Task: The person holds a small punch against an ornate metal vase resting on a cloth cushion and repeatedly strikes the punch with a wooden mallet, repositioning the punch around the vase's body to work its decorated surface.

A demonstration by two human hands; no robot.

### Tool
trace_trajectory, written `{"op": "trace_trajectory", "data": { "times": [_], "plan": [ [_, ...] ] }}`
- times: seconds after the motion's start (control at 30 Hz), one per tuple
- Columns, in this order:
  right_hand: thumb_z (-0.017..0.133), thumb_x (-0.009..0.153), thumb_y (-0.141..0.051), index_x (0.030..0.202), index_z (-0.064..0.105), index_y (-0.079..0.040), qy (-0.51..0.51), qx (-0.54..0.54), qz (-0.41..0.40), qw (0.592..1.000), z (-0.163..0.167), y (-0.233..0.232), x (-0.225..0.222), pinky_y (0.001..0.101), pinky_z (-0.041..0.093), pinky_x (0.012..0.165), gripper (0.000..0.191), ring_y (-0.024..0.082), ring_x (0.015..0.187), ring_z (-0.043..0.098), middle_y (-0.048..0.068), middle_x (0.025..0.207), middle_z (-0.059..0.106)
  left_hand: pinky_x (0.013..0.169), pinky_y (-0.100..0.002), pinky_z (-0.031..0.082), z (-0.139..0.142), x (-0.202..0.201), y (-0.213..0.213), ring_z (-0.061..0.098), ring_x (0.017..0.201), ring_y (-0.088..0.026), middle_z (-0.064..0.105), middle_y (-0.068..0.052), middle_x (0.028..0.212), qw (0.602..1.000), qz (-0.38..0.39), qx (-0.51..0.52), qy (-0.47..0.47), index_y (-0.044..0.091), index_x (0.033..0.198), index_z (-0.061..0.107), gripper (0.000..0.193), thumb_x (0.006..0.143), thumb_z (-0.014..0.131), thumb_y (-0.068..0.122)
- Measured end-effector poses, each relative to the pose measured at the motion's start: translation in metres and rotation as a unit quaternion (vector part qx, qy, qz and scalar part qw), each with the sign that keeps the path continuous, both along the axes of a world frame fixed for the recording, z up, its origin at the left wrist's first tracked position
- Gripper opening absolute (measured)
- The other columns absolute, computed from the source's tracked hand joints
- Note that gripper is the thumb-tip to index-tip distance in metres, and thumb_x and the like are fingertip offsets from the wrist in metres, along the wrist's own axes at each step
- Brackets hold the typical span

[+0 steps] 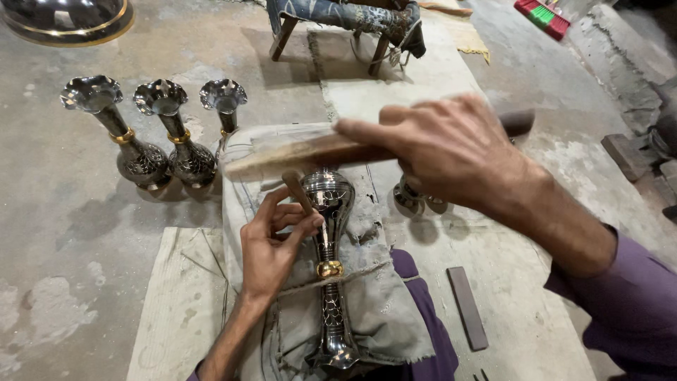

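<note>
Your left hand pinches a slim wooden-handled chisel, its metal tip resting on the neck of the dark engraved vase that lies lengthwise on the worn cloth over your lap, flared mouth toward you and round belly away. Your right hand is raised above it, gripping a wooden mallet stick that is blurred with motion.

What could go wrong: the vase is round and polished, and only the cloth and a thin cord across its neck, near the gold band, steady it. A blow landing off the chisel's head could make the tip skid and scratch the finish, or strike your left thumb, which sits close beside the handle. A hard hit could also roll the vase off your leg onto the concrete floor.

The left fingers are nearly closed, thumb and forefinger clamped on the chisel, the others curled loosely and touching the vase. The right fingers are wrapped fully round the stick, forefinger stretched along it.

Three matching vases stand upright on the floor well to your left, and a flat dark bar lies just to your right
</note>
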State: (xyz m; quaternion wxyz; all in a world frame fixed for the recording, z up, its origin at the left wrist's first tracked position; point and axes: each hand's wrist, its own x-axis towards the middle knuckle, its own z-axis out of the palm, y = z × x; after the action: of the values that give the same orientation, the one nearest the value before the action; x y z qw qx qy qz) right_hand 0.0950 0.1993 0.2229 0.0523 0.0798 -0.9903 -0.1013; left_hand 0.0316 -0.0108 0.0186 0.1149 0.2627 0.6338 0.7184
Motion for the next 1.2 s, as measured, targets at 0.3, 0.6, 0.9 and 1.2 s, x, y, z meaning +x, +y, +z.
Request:
{"op": "trace_trajectory", "data": {
  "times": [0.3, 0.6, 0.9, 1.2],
  "plan": [
    [0.058, 0.095, -0.008, 0.150, 0.047, -0.034, 0.011, 0.099, -0.020, 0.995, 0.006, -0.001, 0.011, 0.0300, 0.047, 0.044, 0.062, 0.013, 0.054, 0.061, 0.000, 0.097, 0.075, 0.078, -0.031, 0.071, -0.001, 0.001, -0.003, 0.081, 0.090, -0.019, 0.080, -0.011, 0.098, 1.000, 0.001, 0.017, -0.001, 0.005, 0.135, 0.053, 0.051, 0.090, 0.077, 0.010],
    [0.061, 0.092, -0.015, 0.150, 0.048, -0.037, -0.014, 0.064, -0.100, 0.993, -0.002, 0.026, 0.030, 0.0332, 0.052, 0.049, 0.064, 0.015, 0.063, 0.062, 0.000, 0.089, 0.070, 0.077, -0.030, 0.071, 0.001, -0.007, 0.008, 0.082, 0.087, -0.017, 0.081, -0.007, 0.098, 0.987, 0.009, -0.029, 0.157, 0.011, 0.132, 0.063, 0.046, 0.090, 0.080, 0.016],
    [0.067, 0.094, -0.025, 0.146, 0.056, -0.040, 0.005, 0.112, -0.074, 0.991, -0.027, 0.042, 0.045, 0.0389, 0.061, 0.070, 0.055, 0.019, 0.087, 0.063, 0.002, 0.106, 0.067, 0.073, -0.032, 0.069, 0.009, 0.001, 0.007, 0.079, 0.093, -0.018, 0.079, -0.008, 0.104, 0.978, 0.043, -0.044, 0.197, 0.014, 0.135, 0.062, 0.049, 0.089, 0.080, 0.016],
    [0.066, 0.094, -0.015, 0.150, 0.050, -0.027, 0.017, -0.092, -0.061, 0.994, -0.016, 0.040, 0.047, 0.0335, 0.057, 0.048, 0.059, 0.019, 0.069, 0.070, 0.007, 0.108, 0.073, 0.072, -0.031, 0.071, 0.015, 0.002, 0.007, 0.079, 0.097, -0.021, 0.077, -0.011, 0.108, 0.980, 0.025, -0.037, 0.195, 0.010, 0.137, 0.060, 0.049, 0.091, 0.077, 0.014]
  ]
}}
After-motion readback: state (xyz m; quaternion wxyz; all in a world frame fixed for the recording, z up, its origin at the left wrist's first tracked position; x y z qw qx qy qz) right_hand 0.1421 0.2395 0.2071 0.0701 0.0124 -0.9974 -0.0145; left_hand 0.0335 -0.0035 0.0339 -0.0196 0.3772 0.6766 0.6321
